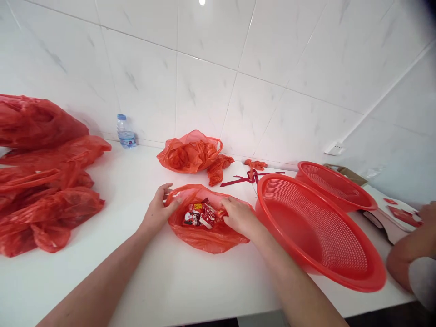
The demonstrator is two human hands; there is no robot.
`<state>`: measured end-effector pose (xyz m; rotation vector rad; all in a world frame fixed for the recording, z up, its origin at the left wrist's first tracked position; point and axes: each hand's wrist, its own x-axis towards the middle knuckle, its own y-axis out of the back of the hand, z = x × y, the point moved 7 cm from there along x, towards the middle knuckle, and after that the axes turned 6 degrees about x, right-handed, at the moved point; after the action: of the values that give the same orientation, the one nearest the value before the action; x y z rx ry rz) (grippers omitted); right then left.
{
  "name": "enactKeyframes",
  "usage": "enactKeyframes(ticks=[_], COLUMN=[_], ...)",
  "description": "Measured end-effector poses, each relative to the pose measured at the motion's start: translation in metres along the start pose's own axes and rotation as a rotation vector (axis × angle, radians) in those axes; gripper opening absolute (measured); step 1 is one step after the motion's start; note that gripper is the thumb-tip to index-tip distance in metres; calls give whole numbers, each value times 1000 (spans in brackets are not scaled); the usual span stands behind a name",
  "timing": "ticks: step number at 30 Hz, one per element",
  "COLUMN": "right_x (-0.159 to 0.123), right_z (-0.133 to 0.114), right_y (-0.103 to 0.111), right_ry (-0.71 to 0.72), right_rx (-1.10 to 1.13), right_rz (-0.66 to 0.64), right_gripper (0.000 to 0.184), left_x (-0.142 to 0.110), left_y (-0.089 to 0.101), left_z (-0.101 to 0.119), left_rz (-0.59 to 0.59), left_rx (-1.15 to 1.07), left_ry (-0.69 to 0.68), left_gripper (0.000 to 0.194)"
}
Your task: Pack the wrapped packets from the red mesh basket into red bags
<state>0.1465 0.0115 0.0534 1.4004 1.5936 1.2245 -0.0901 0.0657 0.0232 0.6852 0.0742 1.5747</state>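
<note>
A thin red plastic bag [211,245] lies on the white table in front of me with its mouth spread wide. Inside it are red and white printed packets [200,215] with cartoon figures on them. My left hand [159,210] grips the bag's left rim between thumb and fingers. Over the right side of the mouth, my right hand [236,215] reaches in with curled fingers. Its fingertips close on a small shiny red packet [220,213], partly hidden by the hand.
Crumpled red bags [192,154] lie behind, near a dark red ribbon [252,177]. More red bags [44,204] pile up at left, by a water bottle [126,131]. Two red baskets [320,231] [337,181] stand at right. Another person's arm [413,236] rests at far right.
</note>
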Motion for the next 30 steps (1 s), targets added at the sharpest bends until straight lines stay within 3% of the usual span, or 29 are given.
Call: enactKeyframes(ticks=[2, 4, 6, 8, 10, 12, 16, 19, 24, 30], right_x=[5, 12, 21, 32, 41, 47, 46, 39, 37, 41], right_z=[12, 22, 29, 34, 39, 44, 52, 48, 35, 32], right_y=[-8, -13, -14, -13, -9, -2, 8, -3, -34, -36], right_ry=[-13, 8, 45, 92, 138, 164, 157, 180, 178, 161], right_rx=[-10, 0, 22, 52, 99, 176, 321, 256, 98, 72], right_rz=[15, 39, 50, 49, 36, 38, 155, 228, 165, 137], right_gripper=[27, 28, 25, 23, 24, 23, 15, 16, 31, 22], left_x=[-6, -23, -44, -62, -66, -57, -30, -22, -26, -24], left_y=[14, 12, -9, -41, -66, -79, -78, -74, -79, -76], left_z=[21, 54, 85, 102, 103, 92, 64, 57, 59, 61], left_rz=[221, 327, 225, -45, -266, -362, -363, -340, -378, -406], left_rx=[212, 376, 461, 498, 548, 612, 694, 700, 656, 604], left_ry=[-246, -551, -837, -1005, -991, -895, -757, -723, -716, -682], left_gripper=[56, 52, 43, 35, 31, 32, 28, 27, 24, 24])
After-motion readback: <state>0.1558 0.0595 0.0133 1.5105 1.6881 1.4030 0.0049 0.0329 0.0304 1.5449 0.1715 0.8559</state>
